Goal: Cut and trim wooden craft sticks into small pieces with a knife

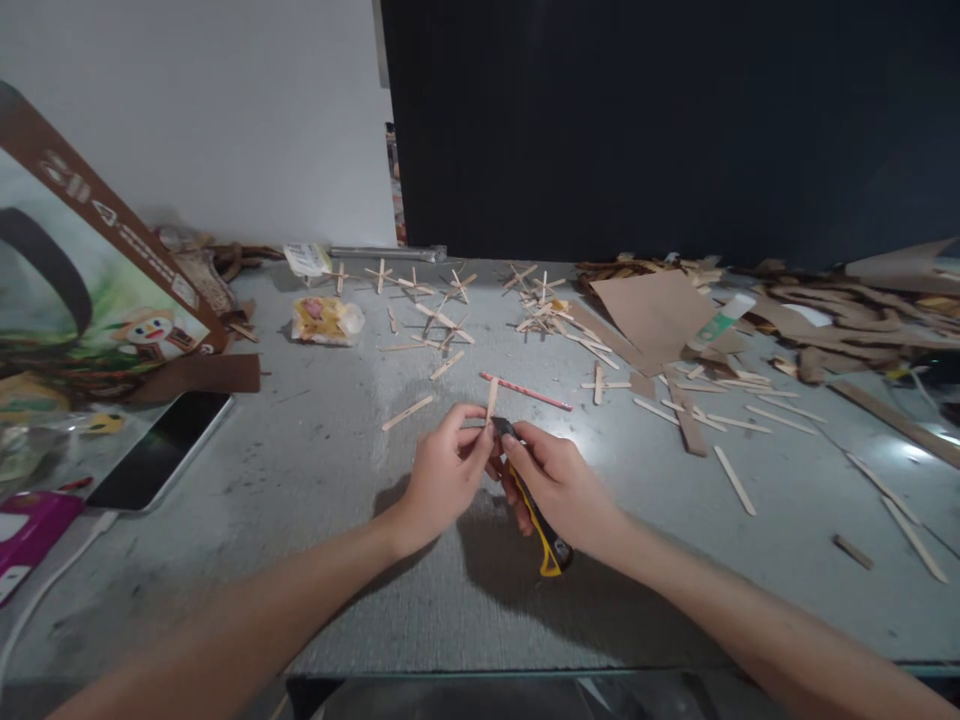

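Between the thumb and fingers of my left hand [448, 474] is a wooden popsicle stick [492, 398], its far end pointing up and away from me. My right hand [568, 486] is closed around a yellow and black utility knife [537, 512]. The knife's front end meets the stick close to my left fingertips; the blade itself is too small to make out. Just beyond my hands lies a red pencil [526, 390]. A single popsicle stick [407, 412] rests to the left of it, and a crossed pair of sticks [598, 384] to the right.
Several star-shaped stick pieces [459, 286] stand toward the back. Loose sticks [735, 480], brown cardboard [652, 315] and a glue stick [724, 320] are on the right. At left are a phone [161, 450] with a white cable, a purple object [36, 535], a yellow packet [324, 320] and a printed box [142, 290].
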Motion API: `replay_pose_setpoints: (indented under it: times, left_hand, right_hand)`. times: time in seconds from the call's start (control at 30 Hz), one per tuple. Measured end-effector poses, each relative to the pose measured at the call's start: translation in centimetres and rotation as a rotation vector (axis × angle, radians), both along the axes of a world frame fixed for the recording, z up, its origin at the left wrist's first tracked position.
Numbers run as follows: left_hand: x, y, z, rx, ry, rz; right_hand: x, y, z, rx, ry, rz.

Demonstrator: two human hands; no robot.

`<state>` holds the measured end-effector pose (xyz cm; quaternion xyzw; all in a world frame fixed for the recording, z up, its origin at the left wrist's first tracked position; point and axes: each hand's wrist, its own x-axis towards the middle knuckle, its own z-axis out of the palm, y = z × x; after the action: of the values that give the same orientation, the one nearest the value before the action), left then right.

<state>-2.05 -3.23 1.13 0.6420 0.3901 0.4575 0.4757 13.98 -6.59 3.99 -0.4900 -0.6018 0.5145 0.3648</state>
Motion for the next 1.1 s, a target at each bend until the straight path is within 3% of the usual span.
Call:
replay_pose_setpoints:
  times: [0.47,0.83,0.93,1.1]
  left_hand:
    - [-0.3,0.0,-0.2,0.094,0.067,0.016]
    - [-0.2,0.1,0.1,0.040,0.086,0.029]
    - [-0.1,0.2,0.1,0.032,0.080,0.028]
    - [0.0,0.2,0.0,0.007,0.033,0.027]
  right_hand:
    - [0.1,0.1,-0.3,0.047,-0.126,-0.006]
    - [0.7,0.7,-1.2,0.448,-0.531,-0.033]
    - [0.7,0.7,-1.1,0.389,-0.458,-0.022]
    - [0.2,0.4,-0.8,0.136,-0.224,-0.024]
